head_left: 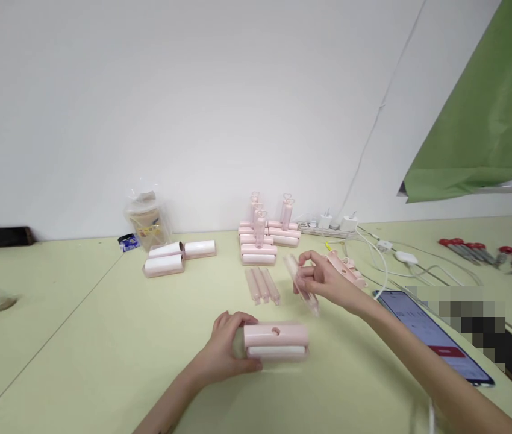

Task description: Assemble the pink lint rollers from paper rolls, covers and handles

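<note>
My left hand (225,348) grips the left end of a pink lint roller head (276,342) with a white roll inside, resting on the pale green table (102,337). The roller's top has a round hole. My right hand (326,278) is closed on a clear pink tube-like handle (302,284), held slanted above the table, a little behind and right of the roller head. Three more clear pink handles (262,285) lie side by side just behind it.
Stacked pink rollers with upright handles (265,238) stand at the back centre, white rolls (177,256) to their left, a plastic bag (147,222) behind. Pink parts (349,271) lie by my right hand. A phone (432,334), cables, a power strip (328,228) and red-handled tools (482,252) are at right.
</note>
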`<state>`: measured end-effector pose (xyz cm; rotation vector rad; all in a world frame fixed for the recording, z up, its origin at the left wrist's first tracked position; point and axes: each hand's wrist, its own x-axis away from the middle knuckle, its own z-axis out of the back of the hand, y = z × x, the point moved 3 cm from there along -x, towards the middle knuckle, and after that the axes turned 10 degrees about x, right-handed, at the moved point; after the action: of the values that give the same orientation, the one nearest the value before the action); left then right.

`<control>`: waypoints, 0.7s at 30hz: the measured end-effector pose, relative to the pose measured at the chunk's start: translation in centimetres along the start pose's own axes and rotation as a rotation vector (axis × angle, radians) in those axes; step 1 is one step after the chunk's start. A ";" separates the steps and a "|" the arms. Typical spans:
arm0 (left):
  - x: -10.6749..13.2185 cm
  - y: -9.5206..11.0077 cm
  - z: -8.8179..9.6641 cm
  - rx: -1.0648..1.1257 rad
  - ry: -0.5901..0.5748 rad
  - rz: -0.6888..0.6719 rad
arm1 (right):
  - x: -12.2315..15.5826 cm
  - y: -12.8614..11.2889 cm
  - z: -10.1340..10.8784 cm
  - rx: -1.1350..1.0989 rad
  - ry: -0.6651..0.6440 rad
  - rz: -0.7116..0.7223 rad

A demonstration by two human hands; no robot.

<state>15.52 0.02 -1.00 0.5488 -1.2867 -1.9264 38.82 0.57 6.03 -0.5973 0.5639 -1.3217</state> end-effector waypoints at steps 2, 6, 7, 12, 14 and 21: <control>0.1 0.0 0.0 -0.007 -0.001 -0.012 | 0.8 -1.9 -0.7 -0.209 -0.089 0.135; 0.1 0.1 0.0 -0.012 -0.011 -0.016 | 1.6 -4.0 -2.3 -0.405 -0.171 0.259; 0.1 0.1 0.0 -0.007 -0.014 -0.014 | 1.6 -4.1 -2.5 -0.387 -0.171 0.258; -0.2 -0.1 0.1 0.001 -0.031 0.001 | 1.7 -4.2 -3.0 -0.315 -0.192 0.238; -0.2 -0.1 0.1 0.003 -0.038 0.006 | 1.8 -4.3 -2.8 -0.299 -0.170 0.236; -0.2 -0.3 0.0 0.013 -0.040 0.004 | 1.9 -4.9 -3.0 -0.261 -0.173 0.226</control>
<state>15.51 0.20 -1.30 0.5167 -1.3257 -1.9357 33.60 -2.27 7.14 -0.8287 0.6458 -0.9799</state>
